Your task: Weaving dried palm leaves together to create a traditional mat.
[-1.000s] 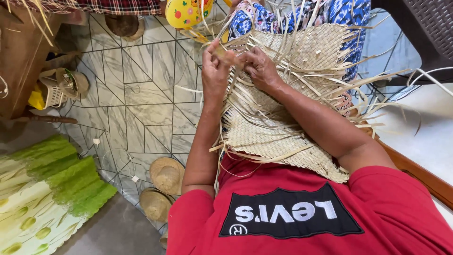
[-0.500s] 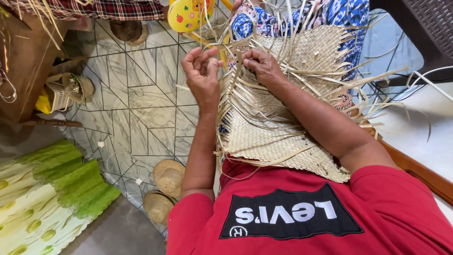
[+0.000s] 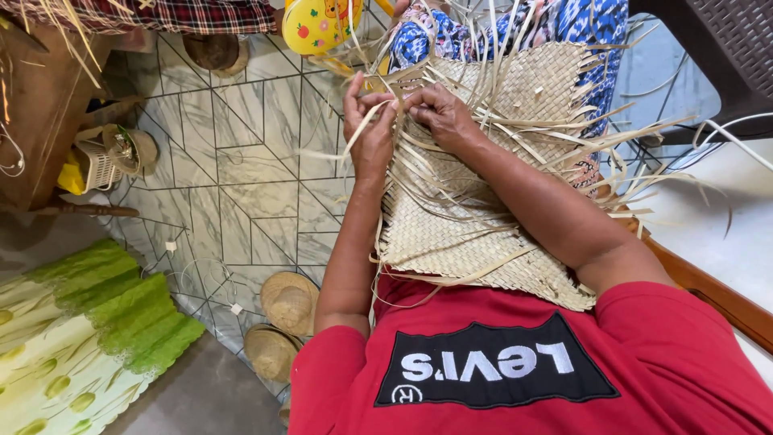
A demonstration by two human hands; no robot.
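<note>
One woven mat lies across the person's lap, over the red shirt, with many loose strips fanning off its far and right edges. Two hands work its upper left edge: the left hand pinches one pale strip between fingers and thumb, and the right hand grips strips just beside it, fingers curled. On the tiled floor lie two straw hats by a green cloth.

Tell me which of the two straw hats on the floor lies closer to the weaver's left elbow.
The upper straw hat, beside the left forearm; the other straw hat lies farther down, toward the grey floor.
</note>
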